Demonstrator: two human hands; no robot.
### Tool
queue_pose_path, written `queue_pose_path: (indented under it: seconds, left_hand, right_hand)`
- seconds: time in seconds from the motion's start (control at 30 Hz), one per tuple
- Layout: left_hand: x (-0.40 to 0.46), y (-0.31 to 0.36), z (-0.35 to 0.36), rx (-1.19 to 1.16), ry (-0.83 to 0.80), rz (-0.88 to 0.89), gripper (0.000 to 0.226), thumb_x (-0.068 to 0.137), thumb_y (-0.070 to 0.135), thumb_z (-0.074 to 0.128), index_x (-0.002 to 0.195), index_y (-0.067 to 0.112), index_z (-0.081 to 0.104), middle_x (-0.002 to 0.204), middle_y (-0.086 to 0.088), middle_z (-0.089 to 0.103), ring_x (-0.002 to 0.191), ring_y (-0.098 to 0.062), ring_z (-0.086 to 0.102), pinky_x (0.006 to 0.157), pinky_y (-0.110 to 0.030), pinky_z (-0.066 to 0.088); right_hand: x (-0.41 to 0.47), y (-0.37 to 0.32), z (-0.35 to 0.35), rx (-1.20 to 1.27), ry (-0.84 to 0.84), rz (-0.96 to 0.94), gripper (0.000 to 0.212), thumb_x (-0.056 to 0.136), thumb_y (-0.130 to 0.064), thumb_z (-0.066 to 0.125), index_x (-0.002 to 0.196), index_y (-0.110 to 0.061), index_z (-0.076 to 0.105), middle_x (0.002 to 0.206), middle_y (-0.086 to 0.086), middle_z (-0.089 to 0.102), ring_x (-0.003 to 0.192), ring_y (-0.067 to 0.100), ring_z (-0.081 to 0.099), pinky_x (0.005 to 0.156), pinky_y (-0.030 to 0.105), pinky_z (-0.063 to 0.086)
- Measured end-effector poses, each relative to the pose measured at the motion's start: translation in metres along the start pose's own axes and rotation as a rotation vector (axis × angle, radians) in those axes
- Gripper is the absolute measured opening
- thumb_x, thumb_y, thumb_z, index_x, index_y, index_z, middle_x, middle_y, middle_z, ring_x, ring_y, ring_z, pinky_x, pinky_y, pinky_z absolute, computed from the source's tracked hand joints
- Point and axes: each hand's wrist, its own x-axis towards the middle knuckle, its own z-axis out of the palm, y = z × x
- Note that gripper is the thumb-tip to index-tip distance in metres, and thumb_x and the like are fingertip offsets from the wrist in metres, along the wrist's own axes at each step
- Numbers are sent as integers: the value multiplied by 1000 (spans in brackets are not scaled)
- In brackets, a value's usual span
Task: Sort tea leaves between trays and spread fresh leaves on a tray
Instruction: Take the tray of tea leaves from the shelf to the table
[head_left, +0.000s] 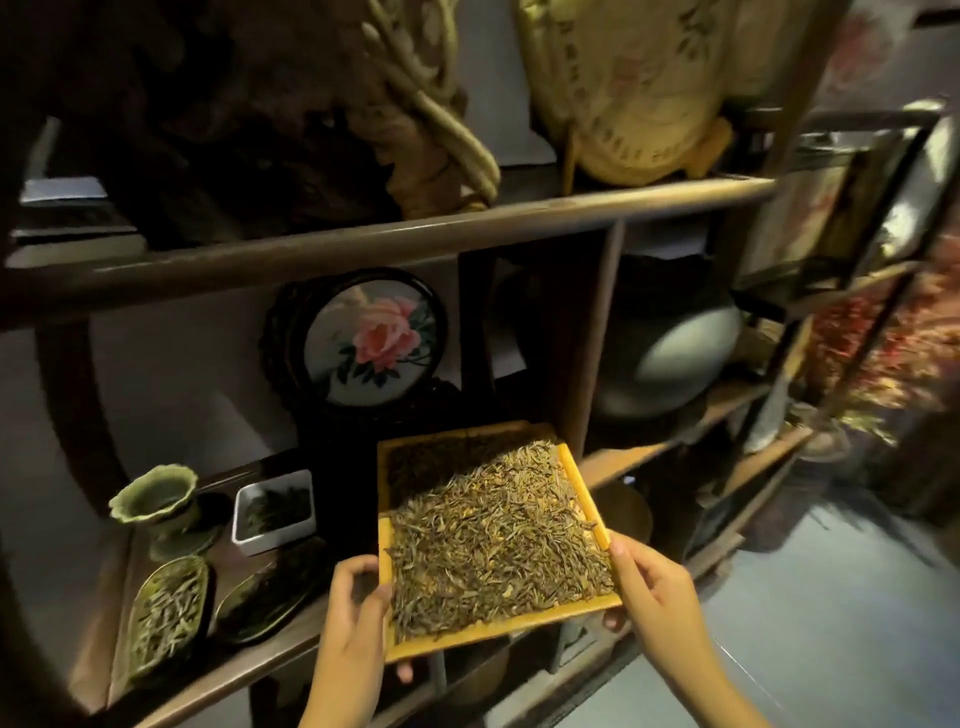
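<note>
Yellow wooden tray (584, 607) gripped by both hands: left hand (358, 603) clasping the near-left edge, right hand (647, 587) clasping the right rim, held over the shelf edge (249, 670). Loaded with dry brownish tea leaves (493, 540), already fairly even. Partly covering a second tray (387, 452) of darker leaves behind. Sorting between trays probably under way; spreading of fresh leaves apparently not yet begun.

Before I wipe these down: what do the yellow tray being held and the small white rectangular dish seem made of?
The yellow flat tray looks like bamboo or wood: matte, warm-toned, with thin straight rim strips. The small white rectangular dish looks like glazed ceramic or porcelain, judging by its smooth, thick, rounded rim, though plastic cannot be ruled out.
</note>
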Motion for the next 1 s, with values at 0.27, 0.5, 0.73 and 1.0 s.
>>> queue_pose_path:
  seconds: [0.27, 0.5, 0.73, 1.0]
  left_hand:
    - [-34, 10, -4, 42, -132, 33, 33, 82, -25, 49, 85, 8, 47, 79, -5, 66, 55, 4, 63, 53, -5, 46]
    - [-72, 24, 20, -45, -374, -36, 23, 90, -18, 43, 92, 5, 43, 74, -14, 58, 53, -24, 61, 36, -14, 45]
    - [-114, 13, 85, -59, -740, -114, 23, 93, -10, 43, 91, 13, 45, 90, -23, 64, 59, -30, 64, 41, -31, 52]
    - [-224, -5, 180, 101, -1234, 71, 18, 96, 0, 44, 96, 18, 45, 53, -5, 61, 35, -25, 51, 29, -27, 40]
  right_hand:
    - [-91, -18, -13, -62, 217, 49, 30, 93, -42, 42, 104, -48, 70, 71, -11, 71, 59, 7, 66, 55, 24, 56]
    - [-162, -31, -42, -52, 432, 122, 32, 93, -35, 43, 94, -43, 74, 62, 8, 67, 44, 24, 62, 44, 29, 53]
    - [-256, -36, -94, -141, 753, 199, 35, 98, -17, 47, 80, -24, 75, 44, 10, 59, 37, 17, 58, 43, 19, 48]
    - [-399, -56, -154, -322, 1150, 219, 30, 93, -19, 51, 78, -8, 74, 63, 17, 66, 46, 4, 59, 45, 12, 46]
